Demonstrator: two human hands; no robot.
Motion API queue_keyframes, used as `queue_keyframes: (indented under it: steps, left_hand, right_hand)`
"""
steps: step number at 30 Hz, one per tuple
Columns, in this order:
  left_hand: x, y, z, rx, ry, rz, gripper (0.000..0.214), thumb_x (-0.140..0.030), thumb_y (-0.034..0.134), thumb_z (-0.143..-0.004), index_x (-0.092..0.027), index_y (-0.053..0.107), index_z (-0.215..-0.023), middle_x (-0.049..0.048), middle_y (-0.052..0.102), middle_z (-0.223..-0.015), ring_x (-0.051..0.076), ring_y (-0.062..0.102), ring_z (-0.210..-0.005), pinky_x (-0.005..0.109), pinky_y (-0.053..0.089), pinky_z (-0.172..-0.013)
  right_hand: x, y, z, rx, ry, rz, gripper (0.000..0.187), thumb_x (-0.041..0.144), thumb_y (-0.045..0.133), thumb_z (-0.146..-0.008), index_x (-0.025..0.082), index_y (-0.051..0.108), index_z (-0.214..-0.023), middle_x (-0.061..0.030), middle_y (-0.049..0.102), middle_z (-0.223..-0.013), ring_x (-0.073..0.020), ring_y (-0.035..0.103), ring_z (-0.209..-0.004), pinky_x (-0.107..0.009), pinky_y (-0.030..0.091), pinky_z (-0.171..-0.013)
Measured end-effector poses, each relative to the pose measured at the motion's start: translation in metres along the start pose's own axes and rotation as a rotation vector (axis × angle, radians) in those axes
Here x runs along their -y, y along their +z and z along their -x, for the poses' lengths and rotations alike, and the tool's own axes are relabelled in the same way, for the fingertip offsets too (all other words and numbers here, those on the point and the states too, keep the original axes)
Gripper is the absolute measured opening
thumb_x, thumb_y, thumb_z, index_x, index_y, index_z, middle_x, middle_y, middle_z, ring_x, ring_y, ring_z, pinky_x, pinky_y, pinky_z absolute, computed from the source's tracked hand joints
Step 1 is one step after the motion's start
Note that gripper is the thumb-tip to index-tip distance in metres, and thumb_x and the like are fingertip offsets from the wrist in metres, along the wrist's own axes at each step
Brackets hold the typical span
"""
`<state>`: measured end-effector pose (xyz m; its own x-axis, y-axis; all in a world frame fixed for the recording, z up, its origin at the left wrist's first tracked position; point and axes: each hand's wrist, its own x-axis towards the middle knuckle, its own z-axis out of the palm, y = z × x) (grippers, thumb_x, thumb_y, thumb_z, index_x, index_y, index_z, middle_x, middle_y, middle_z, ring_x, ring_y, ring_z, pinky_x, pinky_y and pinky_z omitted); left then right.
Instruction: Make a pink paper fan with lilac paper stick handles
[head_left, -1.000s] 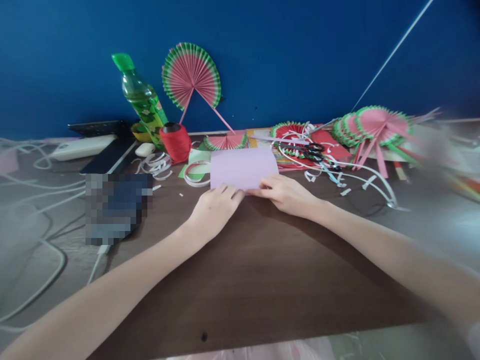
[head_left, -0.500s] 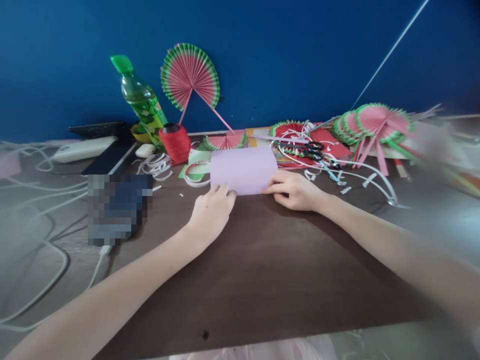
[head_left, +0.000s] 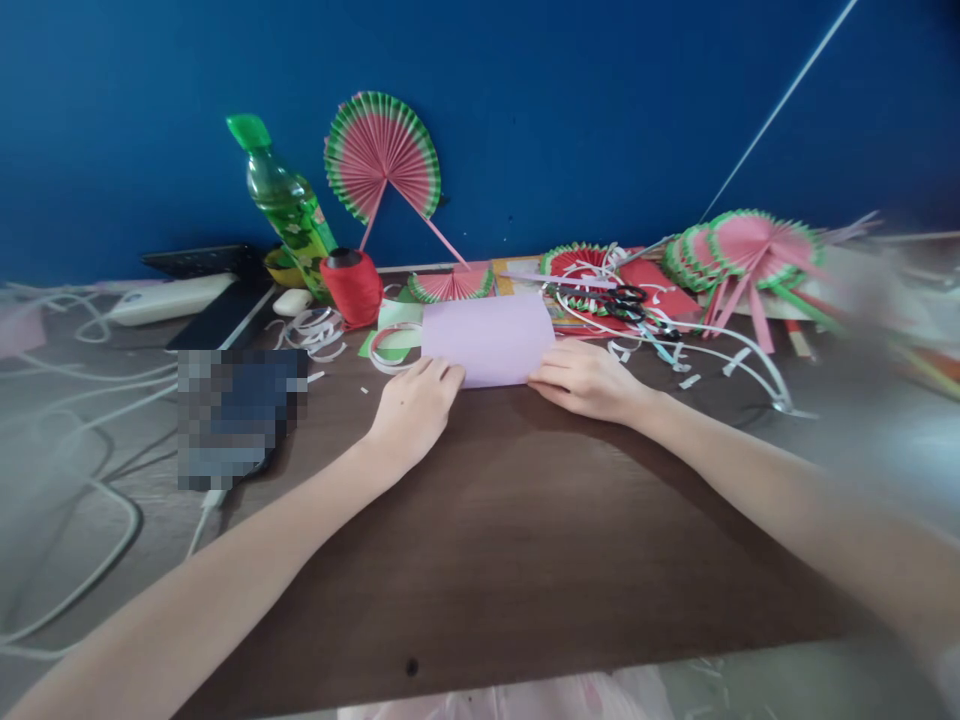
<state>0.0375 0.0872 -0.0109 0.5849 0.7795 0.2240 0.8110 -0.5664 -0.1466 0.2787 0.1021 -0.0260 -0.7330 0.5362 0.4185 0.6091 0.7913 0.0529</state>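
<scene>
A sheet of light purple paper (head_left: 487,338) curves over on the dark brown table (head_left: 480,540) in front of me. At its near left corner my left hand (head_left: 420,405) is closed, its fingertips pinching the edge. My right hand (head_left: 585,380) grips the near right corner, with the fingers pressed together on the paper. The undersides of both hands are hidden. Left of the sheet, a roll of tape (head_left: 391,350) lies close to my left hand on green paper (head_left: 373,343).
Behind stand a red spool of thread (head_left: 352,288), a green bottle (head_left: 289,205) and a pleated paper fan (head_left: 382,150) against the blue wall. Scissors (head_left: 628,298) and paper strips lie to the right, near more fans (head_left: 761,245). Left are a blurred-out dark device (head_left: 244,420) and white cables (head_left: 124,500).
My left hand has shifted slightly left and up along the paper's near edge. My right-hand fingers have drawn closer together at the corner. The paper stays nearly in place.
</scene>
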Motion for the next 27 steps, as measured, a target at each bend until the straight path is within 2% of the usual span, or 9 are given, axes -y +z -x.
queue_keyframes:
  steps: [3, 7, 11, 15, 19, 25, 27]
  left_hand:
    - [0.004, -0.001, -0.003, 0.038, -0.072, 0.113, 0.021, -0.014, 0.037, -0.088, -0.016, 0.058, -0.086, 0.0079, 0.063, -0.087, 0.021, 0.055, -0.087, 0.033, 0.044, -0.073]
    - [0.013, -0.001, -0.01, 0.145, -0.138, 0.383, 0.013, -0.018, 0.043, -0.086, -0.018, 0.055, -0.082, 0.0036, 0.062, -0.083, 0.019, 0.056, -0.083, 0.032, 0.044, -0.075]
    - [0.019, 0.003, -0.014, 0.119, -0.105, 0.515, 0.009, -0.016, 0.046, -0.083, -0.017, 0.053, -0.078, 0.0037, 0.058, -0.085, 0.017, 0.055, -0.084, 0.032, 0.043, -0.078]
    - [0.019, 0.004, -0.014, 0.116, -0.072, 0.495, 0.008, -0.013, 0.047, -0.081, -0.017, 0.051, -0.075, 0.0034, 0.056, -0.083, 0.019, 0.054, -0.086, 0.033, 0.042, -0.078]
    - [0.019, 0.004, -0.013, 0.107, -0.052, 0.458, 0.008, -0.014, 0.047, -0.082, -0.017, 0.052, -0.077, 0.004, 0.057, -0.085, 0.019, 0.053, -0.088, 0.033, 0.043, -0.079]
    - [0.016, 0.0, -0.008, 0.046, 0.14, 0.214, 0.02, -0.008, 0.038, -0.085, -0.015, 0.056, -0.081, 0.0065, 0.058, -0.084, 0.02, 0.052, -0.086, 0.035, 0.041, -0.08]
    - [0.017, 0.0, -0.007, 0.044, 0.159, 0.217, 0.018, -0.011, 0.04, -0.086, -0.015, 0.056, -0.08, 0.0062, 0.058, -0.083, 0.02, 0.052, -0.084, 0.033, 0.042, -0.078]
  right_hand:
    - [0.0, 0.003, 0.0, -0.027, 0.059, -0.124, 0.026, 0.022, 0.041, -0.091, 0.017, 0.064, -0.083, -0.0075, 0.063, -0.076, -0.018, 0.055, -0.074, -0.031, 0.042, -0.069]
    - [0.0, 0.007, -0.001, -0.039, 0.195, -0.311, 0.018, 0.018, 0.045, -0.088, 0.017, 0.061, -0.08, -0.0062, 0.062, -0.078, -0.0172, 0.054, -0.075, -0.03, 0.042, -0.071]
    - [0.0, 0.006, -0.003, 0.012, 0.297, -0.414, 0.011, 0.017, 0.05, -0.085, 0.017, 0.06, -0.08, -0.0038, 0.059, -0.077, -0.015, 0.052, -0.071, -0.027, 0.04, -0.068]
    - [-0.001, 0.006, -0.004, 0.027, 0.339, -0.446, 0.008, 0.017, 0.052, -0.084, 0.016, 0.059, -0.08, -0.0027, 0.056, -0.075, -0.0142, 0.049, -0.069, -0.026, 0.038, -0.066]
    - [0.0, 0.007, -0.004, 0.021, 0.317, -0.439, 0.007, 0.018, 0.052, -0.084, 0.017, 0.057, -0.079, -0.0034, 0.055, -0.078, -0.015, 0.049, -0.072, -0.027, 0.038, -0.068]
    - [-0.001, 0.006, -0.003, 0.042, 0.248, -0.343, 0.011, 0.018, 0.049, -0.086, 0.017, 0.058, -0.08, -0.0051, 0.057, -0.08, -0.0169, 0.051, -0.076, -0.029, 0.039, -0.072]
    - [-0.003, 0.006, -0.001, 0.045, 0.226, -0.355, 0.012, 0.018, 0.048, -0.087, 0.017, 0.058, -0.083, -0.0051, 0.059, -0.081, -0.0167, 0.053, -0.077, -0.028, 0.04, -0.073]
